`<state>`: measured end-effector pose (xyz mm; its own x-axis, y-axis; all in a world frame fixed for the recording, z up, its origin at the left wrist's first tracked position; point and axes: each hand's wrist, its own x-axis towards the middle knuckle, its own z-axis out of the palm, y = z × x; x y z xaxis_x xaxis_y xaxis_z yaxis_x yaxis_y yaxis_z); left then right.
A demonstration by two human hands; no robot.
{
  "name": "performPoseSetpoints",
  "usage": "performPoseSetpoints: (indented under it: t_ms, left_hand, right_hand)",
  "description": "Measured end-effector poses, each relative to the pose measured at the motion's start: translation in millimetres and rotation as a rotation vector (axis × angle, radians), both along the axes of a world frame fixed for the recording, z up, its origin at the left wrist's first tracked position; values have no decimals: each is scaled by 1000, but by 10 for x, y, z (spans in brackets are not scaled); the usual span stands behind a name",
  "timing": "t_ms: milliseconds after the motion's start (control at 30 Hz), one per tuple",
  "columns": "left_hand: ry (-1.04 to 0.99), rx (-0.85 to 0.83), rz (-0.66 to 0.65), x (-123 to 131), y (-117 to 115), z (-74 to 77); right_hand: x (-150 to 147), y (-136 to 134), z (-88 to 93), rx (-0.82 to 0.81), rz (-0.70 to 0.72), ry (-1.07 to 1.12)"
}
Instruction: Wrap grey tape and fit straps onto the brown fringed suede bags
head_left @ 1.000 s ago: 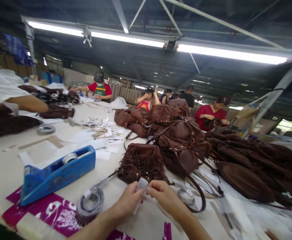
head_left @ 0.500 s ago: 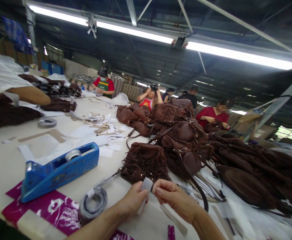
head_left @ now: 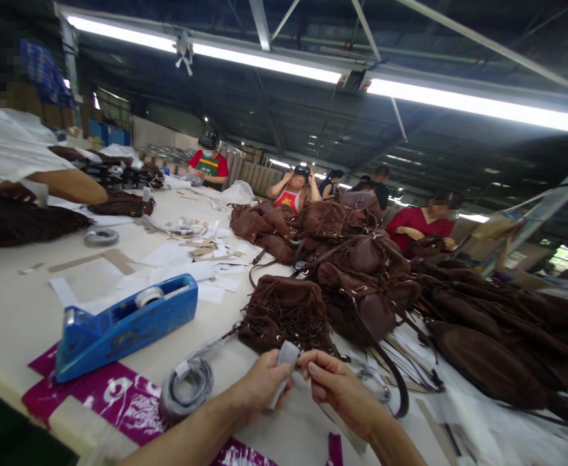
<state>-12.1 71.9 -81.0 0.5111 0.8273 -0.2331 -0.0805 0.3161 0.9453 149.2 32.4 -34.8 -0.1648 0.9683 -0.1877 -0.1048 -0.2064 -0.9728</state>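
My left hand [head_left: 263, 382] is closed round a pale grey-white strip [head_left: 288, 355], which loops above the thumb and hangs down below the fingers. My right hand [head_left: 337, 385] sits just beside it, thumb and fingertips pinched close to the strip's loop. A small dark bit shows at those fingertips, too small to name. Just behind the hands lies a dark brown fringed bag [head_left: 286, 310] with metal eyelets. Left of my hands is a coiled strap in grey-white wrapping [head_left: 186, 388], its end running toward the bag.
A blue tape dispenser [head_left: 128, 323] stands on purple printed plastic [head_left: 113, 395] at the left. Beyond are paper scraps [head_left: 206, 249] and another coil [head_left: 102, 237]. Brown bags [head_left: 356, 272] are heaped behind and to the right. Several co-workers are round the table, one close at the left [head_left: 16, 149].
The view has shifted slightly, so the scene sits a little further right. The strip in my left hand has tilted a little, and my right fingertips remain pinched close by it.
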Motion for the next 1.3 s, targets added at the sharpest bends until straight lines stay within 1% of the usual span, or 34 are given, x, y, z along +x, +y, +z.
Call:
performPoseSetpoints:
  t_ms: [100,167,267,367,433,500,600,733,900,1000,1100,1233,1300]
  left_hand:
    - [-32,8,10,16,-10,-9]
    - [-77,1,20,26,-23,-12]
    - [-127,-14,19,38,-41,-8]
    - [-165,-18,8,37,-54,0]
    - [-184,-22,-5,25,-62,8]
    - [-200,-20,-28,10,-70,19]
    - [-212,-7,-53,0,-85,43]
    - [-231,2,-69,26,-99,70]
    - [-180,-16,5,49,-84,36]
    - [-185,-71,21,40,-72,3]
    - [-192,-107,35,30,-67,0]
    - [-217,-112,45,9,-50,54]
    - [-235,-127,53,-18,-29,93]
  right_hand:
    - [-84,-63,5,-43,-114,301]
    - [-175,-111,-26,-53,-166,398]
    - [-314,-172,-161,1,-269,425]
    - [-392,-201,-368,94,-402,374]
    - [-398,-205,-500,134,-452,340]
    - [-383,-206,-597,157,-457,307]
    - [-361,-204,-663,182,-448,242]
    - [-362,-187,-659,219,-442,184]
    - [-383,-189,-635,224,-422,187]
    - [-397,-218,-647,216,-462,225]
    - [-403,-256,-710,173,-524,239]
    - [-370,-304,-815,84,-456,207]
    - [-311,-329,-834,48,-447,183]
